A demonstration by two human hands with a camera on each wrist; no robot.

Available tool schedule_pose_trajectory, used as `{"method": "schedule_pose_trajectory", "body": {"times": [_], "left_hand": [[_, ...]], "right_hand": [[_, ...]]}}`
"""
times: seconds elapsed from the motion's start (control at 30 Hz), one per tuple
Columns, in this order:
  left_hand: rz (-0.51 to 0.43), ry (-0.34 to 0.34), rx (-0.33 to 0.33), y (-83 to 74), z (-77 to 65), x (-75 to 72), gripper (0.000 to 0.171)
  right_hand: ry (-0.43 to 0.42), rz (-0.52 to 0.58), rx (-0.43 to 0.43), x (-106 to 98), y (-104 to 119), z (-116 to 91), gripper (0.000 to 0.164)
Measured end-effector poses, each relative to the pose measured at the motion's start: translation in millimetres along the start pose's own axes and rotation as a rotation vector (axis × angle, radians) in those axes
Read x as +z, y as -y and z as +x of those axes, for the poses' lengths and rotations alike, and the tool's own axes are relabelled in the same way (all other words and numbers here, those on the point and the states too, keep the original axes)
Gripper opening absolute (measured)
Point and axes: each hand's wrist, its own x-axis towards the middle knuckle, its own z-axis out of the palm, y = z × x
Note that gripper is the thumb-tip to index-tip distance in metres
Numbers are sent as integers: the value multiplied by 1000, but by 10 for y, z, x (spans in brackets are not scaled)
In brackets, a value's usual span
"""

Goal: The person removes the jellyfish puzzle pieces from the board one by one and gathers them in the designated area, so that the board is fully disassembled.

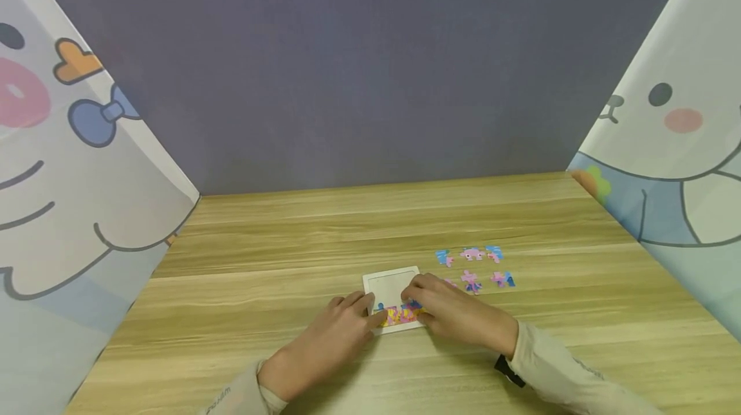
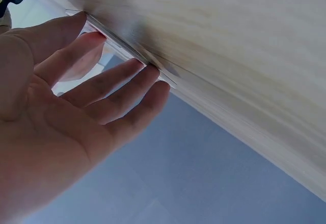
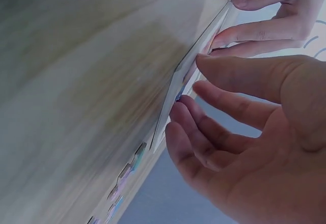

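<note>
A white puzzle tray (image 1: 390, 271) lies on the table, with colourful joined pieces (image 1: 392, 316) along its near side. My left hand (image 1: 341, 331) rests at the tray's left edge, fingers fairly straight and fingertips touching the rim (image 2: 119, 42). Over the tray's right side, my right hand (image 1: 457, 312) pinches a blue puzzle piece (image 1: 412, 305) between thumb and bent fingers, low against the joined pieces. From the right wrist view, the piece is mostly hidden by the fingertips.
To the right of the tray, several loose pink and blue pieces lie in two rows, among them an upper middle piece (image 1: 472, 253) and a lower right piece (image 1: 503, 279). A grey panel (image 1: 382, 74) stands behind the wooden table (image 1: 278, 241), with cartoon-printed panels at both sides.
</note>
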Motion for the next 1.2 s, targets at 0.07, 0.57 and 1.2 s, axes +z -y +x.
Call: {"method": "schedule_pose_trajectory", "body": {"times": [0.07,0.57,1.2], "left_hand": [[-33,22,-7,12,4,-7,37],[-81,14,16,2,-41,-28,42],[-62,-7,10,-58,-71,-35,39]], "right_hand": [[-3,0,7,5,0,3,26],[-5,3,15,19,-12,15,22],[-28,33,-4,-23,-19,-6,23]]}}
